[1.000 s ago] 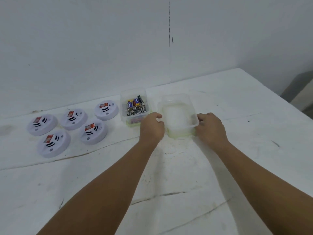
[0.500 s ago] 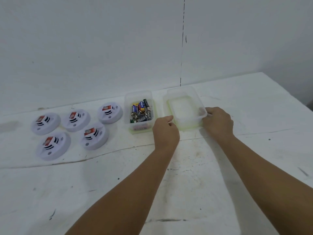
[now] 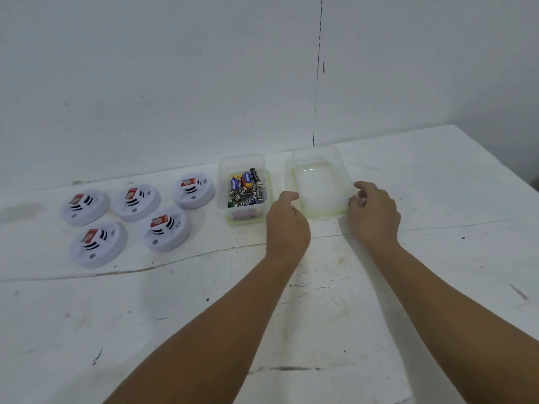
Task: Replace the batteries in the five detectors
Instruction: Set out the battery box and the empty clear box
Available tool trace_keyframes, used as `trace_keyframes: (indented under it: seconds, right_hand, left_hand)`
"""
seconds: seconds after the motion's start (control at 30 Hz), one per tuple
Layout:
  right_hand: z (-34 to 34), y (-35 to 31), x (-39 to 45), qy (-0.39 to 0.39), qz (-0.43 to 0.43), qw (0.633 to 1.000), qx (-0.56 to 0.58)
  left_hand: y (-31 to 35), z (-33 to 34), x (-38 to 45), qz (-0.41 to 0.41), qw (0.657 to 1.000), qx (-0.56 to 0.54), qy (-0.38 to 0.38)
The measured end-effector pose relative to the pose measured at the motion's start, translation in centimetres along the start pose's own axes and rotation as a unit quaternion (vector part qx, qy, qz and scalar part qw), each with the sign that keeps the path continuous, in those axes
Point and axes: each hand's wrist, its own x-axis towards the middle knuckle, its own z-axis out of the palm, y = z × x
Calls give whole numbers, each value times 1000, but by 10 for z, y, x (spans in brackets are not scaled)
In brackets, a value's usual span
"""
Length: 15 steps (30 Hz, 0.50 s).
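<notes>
White wall rose behind a scuffed white worktop (image 3: 175, 316), and a thin dark seam ran down the wall to the worktop's far edge. Five round white detectors (image 3: 164, 230) lay in a cluster toward the far left of the worktop, three in a back row and two nearer the front, each with a red and white label and dark slots on top. Just right of them, near the far edge, stood a clear plastic box (image 3: 244, 185) resting on a green-rimmed lid, with a jumble of batteries (image 3: 247, 191) lying inside it. A second clear container (image 3: 319, 182), with nothing visible inside and also green at its rim, sat beside the first with a small gap between them. The left hand (image 3: 287, 225) hovered at the near left corner of that second container, fingers loosely curled with nothing in them, its fingertip just short of the rim. The right hand (image 3: 374, 212) was at the container's near right corner, fingers bent, and whether they touched the rim or were just off it could not be told. Both bare forearms reached in from the worktop's near edge.
</notes>
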Motion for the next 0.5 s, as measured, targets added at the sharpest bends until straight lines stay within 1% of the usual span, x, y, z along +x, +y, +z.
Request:
trace_keyframes:
  seconds: [0.1,0.17,0.27,0.33,0.43,0.5]
  right_hand:
    - [2,-4,-24,73,10,997,37]
    - [3,-8,-39,93,11,995,39]
    - [6,-16,-60,78,25,996,37]
    - [11,-25,-78,63,19,997,35]
    - [23,-48,-112,39,-20,997,60]
    - [36,-67,-135,-9,-56,996,73]
  left_hand:
    - [-3,-11,-14,25,1000,8,-6]
    - [-8,-19,-21,41,999,13,-7]
    - [-20,-37,-32,49,999,15,-5]
    - [-28,-52,-42,57,998,21,-3]
    - [-42,-78,-56,62,997,36,3]
    - [-55,-99,-63,52,998,41,17]
